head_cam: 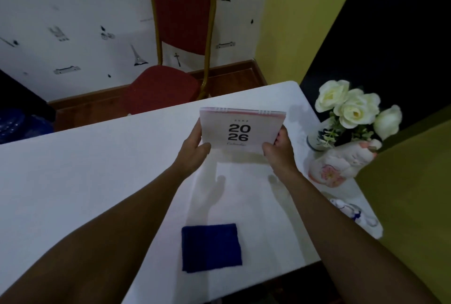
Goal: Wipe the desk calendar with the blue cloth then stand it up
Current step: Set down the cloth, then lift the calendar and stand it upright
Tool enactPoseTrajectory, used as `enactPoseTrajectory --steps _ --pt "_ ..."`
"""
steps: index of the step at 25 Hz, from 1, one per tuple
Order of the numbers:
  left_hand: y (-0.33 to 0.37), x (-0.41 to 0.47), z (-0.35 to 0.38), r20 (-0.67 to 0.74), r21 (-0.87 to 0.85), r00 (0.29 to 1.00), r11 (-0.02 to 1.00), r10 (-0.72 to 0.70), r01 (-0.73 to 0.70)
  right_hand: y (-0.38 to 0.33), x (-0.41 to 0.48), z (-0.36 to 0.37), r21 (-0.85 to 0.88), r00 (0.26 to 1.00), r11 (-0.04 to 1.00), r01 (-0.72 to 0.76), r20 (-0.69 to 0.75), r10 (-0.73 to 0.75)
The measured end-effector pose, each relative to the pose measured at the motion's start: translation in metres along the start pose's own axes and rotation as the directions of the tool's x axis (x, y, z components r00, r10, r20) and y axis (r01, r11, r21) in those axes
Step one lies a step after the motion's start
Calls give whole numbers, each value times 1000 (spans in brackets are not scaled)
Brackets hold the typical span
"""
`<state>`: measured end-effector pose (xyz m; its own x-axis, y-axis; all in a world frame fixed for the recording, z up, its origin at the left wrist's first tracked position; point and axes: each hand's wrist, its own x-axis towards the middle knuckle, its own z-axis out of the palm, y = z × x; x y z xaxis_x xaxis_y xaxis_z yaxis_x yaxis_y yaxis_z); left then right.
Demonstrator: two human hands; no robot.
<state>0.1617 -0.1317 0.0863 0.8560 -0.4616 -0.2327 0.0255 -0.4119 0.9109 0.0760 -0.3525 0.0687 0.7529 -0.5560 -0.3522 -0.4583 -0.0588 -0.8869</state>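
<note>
The desk calendar [241,130], white with a pink top band, a spiral binding and "2026" printed on its cover, is held upright above the white table [97,169]. My left hand [195,150] grips its lower left corner and my right hand [278,150] grips its lower right corner. Its shadow falls on the table just below. The blue cloth [211,247] lies folded flat near the table's front edge, between my forearms, untouched.
A vase of white roses [353,108] and a pink-and-white ceramic figure [341,164] stand at the table's right edge, close to my right hand. A small blue-patterned item [351,211] lies nearer the front right. A red chair [180,35] stands beyond the table's far edge.
</note>
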Motion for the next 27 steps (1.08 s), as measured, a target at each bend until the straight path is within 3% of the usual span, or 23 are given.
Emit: enactPoseTrajectory --steps 6,13,18,23,27 --pt "12 55 51 101 52 995 999 -7 1 25 16 -38 159 980 982 -100 -155 125" --pt "4 76 82 140 -26 989 999 -35 39 43 17 -47 106 973 987 -118 -185 136" --pt "0 72 87 136 23 990 999 -41 38 43 10 -49 71 975 991 -116 -181 127" --pt "-8 57 89 18 132 990 982 -140 137 46 -4 -46 123 956 989 -82 -270 113" --pt "-4 47 90 62 93 994 992 -94 88 50 -10 -41 174 963 984 -40 -256 84"
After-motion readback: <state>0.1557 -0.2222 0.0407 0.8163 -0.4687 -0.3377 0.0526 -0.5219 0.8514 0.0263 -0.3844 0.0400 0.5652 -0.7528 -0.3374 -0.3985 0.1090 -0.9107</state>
